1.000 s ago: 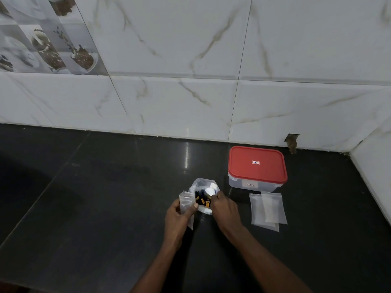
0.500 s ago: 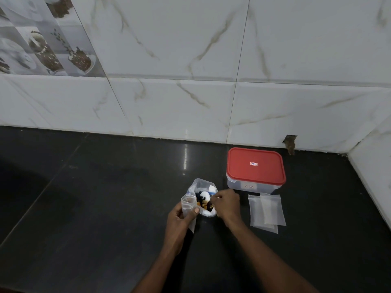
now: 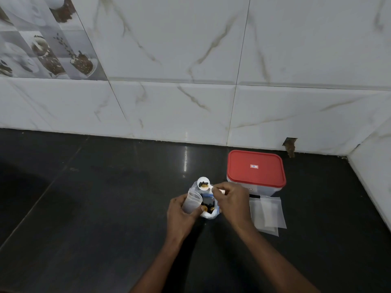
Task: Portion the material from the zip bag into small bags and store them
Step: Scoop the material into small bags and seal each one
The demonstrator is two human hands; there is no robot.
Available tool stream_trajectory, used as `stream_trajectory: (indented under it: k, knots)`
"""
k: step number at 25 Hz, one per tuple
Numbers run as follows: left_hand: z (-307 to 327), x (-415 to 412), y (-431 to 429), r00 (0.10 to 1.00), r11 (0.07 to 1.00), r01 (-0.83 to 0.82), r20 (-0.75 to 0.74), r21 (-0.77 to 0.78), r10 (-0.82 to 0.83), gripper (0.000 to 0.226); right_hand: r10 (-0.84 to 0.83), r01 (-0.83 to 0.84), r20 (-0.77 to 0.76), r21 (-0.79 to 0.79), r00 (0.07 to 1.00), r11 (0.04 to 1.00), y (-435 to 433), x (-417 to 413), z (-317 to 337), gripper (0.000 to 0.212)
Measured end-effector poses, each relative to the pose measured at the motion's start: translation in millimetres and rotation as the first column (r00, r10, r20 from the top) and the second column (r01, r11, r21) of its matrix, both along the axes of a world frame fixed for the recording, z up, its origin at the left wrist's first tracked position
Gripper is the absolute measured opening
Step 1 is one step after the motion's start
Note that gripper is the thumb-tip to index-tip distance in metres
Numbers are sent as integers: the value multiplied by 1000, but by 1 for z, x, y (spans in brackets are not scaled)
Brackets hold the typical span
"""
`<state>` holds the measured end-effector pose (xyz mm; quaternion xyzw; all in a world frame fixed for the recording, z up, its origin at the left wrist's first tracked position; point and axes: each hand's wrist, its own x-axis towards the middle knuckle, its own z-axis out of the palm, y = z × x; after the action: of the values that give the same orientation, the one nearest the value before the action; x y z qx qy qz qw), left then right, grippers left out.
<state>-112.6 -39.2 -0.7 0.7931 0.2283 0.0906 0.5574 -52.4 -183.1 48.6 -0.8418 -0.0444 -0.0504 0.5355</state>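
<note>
Right hand pinches a spoon of dark pieces over the zip bag — left hand grips an open small bag.

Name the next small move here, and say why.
Probably tip the small white plastic spoon into the small clear plastic bag: the right hand holds it loaded with dark and yellow pieces, and the left hand holds that bag open beside it.

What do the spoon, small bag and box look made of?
Spoon: white and matte, probably plastic.
Small bag: thin frosted plastic film; it is translucent and its mouth is softly creased.
Box: clear rigid plastic body, by its see-through wall; its lid is smooth red plastic with a slight sheen.
</note>
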Motion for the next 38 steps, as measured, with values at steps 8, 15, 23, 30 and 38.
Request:
stream_trajectory:
  k: [8,15,23,30,38]
  knots:
    - [0,-3,0,999,998,-11,-31,-64,9,39,510,-13,596,-642,620,767,-8,-28,-59,35]
    - [4,-4,0,999,1000,-2,-38,-30,0,36,199,40,585,-370,786,928,-4,-22,-40,15]
    - [7,-16,-3,998,998,-53,42,-34,55,38,16,-50,-80,-451,997,891,-9,0,-33,10]
    - [12,-20,-6,993,994,-83,81,-65,88,37,68,-37,17,-691,998,722,9,17,-36,21]
    - [5,-29,-4,997,994,-68,37,-87,71,39,207,-87,70,-744,976,662,1,3,-54,28]
